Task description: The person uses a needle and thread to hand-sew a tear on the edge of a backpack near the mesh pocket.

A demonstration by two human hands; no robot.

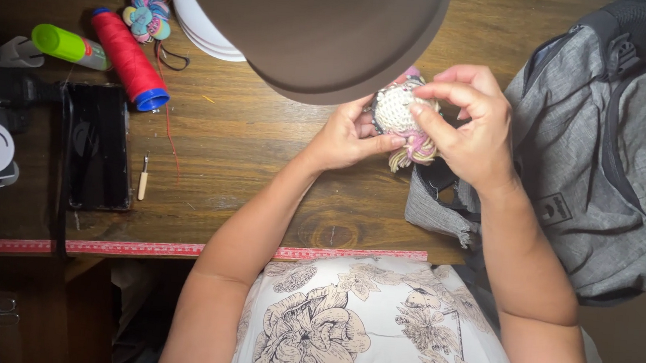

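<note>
Crocheted piece [400, 118], half hidden beneath the lamp shade [313, 25], sits pinched by fingers of left hand [346, 138] and right hand [472, 128].

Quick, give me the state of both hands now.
Left hand: closed, holding the crochet piece.
Right hand: closed, pinching the same crochet piece.

Warm overhead lamp light, sharp, dim edges.

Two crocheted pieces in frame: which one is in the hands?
The cream-and-pink crocheted piece under the lamp shade, pinched between left hand and right hand. The multicoloured flower lies untouched beside the red thread spool.
</note>
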